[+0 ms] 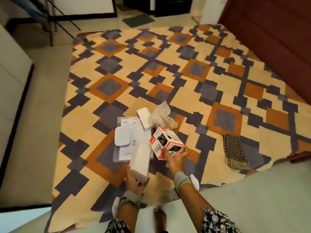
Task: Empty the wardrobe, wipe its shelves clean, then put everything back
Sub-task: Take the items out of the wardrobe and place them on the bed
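Note:
My left hand [134, 181] grips the near end of a long white box [141, 160], held above the patterned rug [193, 84]. My right hand [175, 157] holds a red-and-white printed carton [165, 142] from below, fingers curled round its edge. Just beyond them on the rug lie a clear sleeve of papers [129, 132], a flat white rounded device [122, 137], another white box [144, 118] and a crumpled clear plastic bag [162, 115].
A checked cloth [235, 151] lies on the rug to the right. A dark red bed or sofa [272, 39] stands at the far right. White furniture [13, 78] lines the left. A dark stand [50, 19] and a grey mat [138, 20] are farther back.

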Demonstrator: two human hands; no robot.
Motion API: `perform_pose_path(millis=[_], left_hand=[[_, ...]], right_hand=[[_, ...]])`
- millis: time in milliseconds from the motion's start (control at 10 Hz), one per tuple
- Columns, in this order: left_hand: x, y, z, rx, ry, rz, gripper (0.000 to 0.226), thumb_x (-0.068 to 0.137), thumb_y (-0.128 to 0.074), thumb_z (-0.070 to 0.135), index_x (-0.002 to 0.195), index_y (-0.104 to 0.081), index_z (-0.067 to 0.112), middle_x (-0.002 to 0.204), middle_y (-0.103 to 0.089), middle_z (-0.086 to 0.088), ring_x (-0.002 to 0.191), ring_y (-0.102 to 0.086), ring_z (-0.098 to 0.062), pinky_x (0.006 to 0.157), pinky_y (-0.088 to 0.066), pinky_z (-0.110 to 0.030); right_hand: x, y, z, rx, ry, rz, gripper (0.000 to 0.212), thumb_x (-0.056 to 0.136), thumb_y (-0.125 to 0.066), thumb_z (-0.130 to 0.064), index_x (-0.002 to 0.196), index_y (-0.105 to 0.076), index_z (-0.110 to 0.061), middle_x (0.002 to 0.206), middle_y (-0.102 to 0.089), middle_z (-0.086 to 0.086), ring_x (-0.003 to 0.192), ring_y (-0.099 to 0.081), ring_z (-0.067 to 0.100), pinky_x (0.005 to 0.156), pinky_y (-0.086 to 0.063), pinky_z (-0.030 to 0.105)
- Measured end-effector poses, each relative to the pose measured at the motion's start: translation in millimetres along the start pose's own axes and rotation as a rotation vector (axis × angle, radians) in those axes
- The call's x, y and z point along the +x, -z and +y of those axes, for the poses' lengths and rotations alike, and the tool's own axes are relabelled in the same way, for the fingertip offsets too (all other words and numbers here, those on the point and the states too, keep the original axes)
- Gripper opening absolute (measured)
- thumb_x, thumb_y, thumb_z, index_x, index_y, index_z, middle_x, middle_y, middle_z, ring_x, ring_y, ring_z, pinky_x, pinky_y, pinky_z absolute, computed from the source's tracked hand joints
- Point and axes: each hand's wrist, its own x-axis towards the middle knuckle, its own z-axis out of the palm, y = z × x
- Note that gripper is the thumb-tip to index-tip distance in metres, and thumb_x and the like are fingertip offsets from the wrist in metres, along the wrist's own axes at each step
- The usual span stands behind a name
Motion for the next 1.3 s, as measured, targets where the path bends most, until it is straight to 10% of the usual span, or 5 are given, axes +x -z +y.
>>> perform_pose_path(millis=[200,500,700,1000,1300], left_hand=[[57,-80,-26,0.034,0.059,-0.071,0.066,0.086,-0.049,0.059,0.137,-0.038,0.017,0.133,-0.049,-0.016,0.115,-0.050,-0.034,0.069,-0.053,-0.045],[141,-162,-73,0.156,0.227,-0.059,0.063,0.091,-0.038,0.061,0.135,-0.042,0.016,0.101,-0.056,-0.014,0.087,-0.053,-0.030,0.067,-0.048,-0.039],[204,-189,-68,0.197,0.169,0.060,0.060,0.092,-0.036,0.060,0.135,-0.039,0.019,0.118,-0.054,-0.013,0.094,-0.053,-0.032,0.069,-0.048,-0.042],[258,-182,-78,0.731,-0.042,0.285,0.063,0.101,-0.023,0.047,0.151,-0.010,0.012,0.155,-0.021,-0.014,0.139,-0.027,-0.035,0.114,-0.029,-0.044],[273,-174,-78,0.986,0.031,0.110,0.049,0.093,-0.042,0.020,0.134,-0.041,-0.008,0.141,-0.042,-0.026,0.130,-0.041,-0.042,0.107,-0.039,-0.050]], right_hand=[[72,29,-17,-0.038,-0.016,0.160,0.104,0.058,-0.089,-0.032,0.135,-0.021,-0.014,0.134,-0.039,0.007,0.122,-0.045,0.021,0.106,-0.039,0.039],[190,57,5,-0.149,-0.083,0.373,0.115,0.050,-0.083,-0.058,0.139,-0.022,-0.020,0.136,-0.030,0.007,0.129,-0.041,0.030,0.107,-0.038,0.048],[265,60,17,-0.111,0.014,0.391,0.105,0.062,-0.088,-0.030,0.142,-0.023,-0.009,0.140,-0.027,0.014,0.134,-0.032,0.029,0.107,-0.035,0.038],[304,50,54,-0.154,-0.035,0.395,0.103,0.064,-0.085,-0.006,0.143,-0.020,-0.005,0.143,-0.026,0.017,0.134,-0.031,0.027,0.104,-0.033,0.031],[312,42,89,-0.132,-0.124,0.249,0.114,0.075,-0.075,-0.008,0.149,0.011,-0.015,0.153,-0.024,0.012,0.140,-0.029,0.028,0.112,-0.031,0.042]])
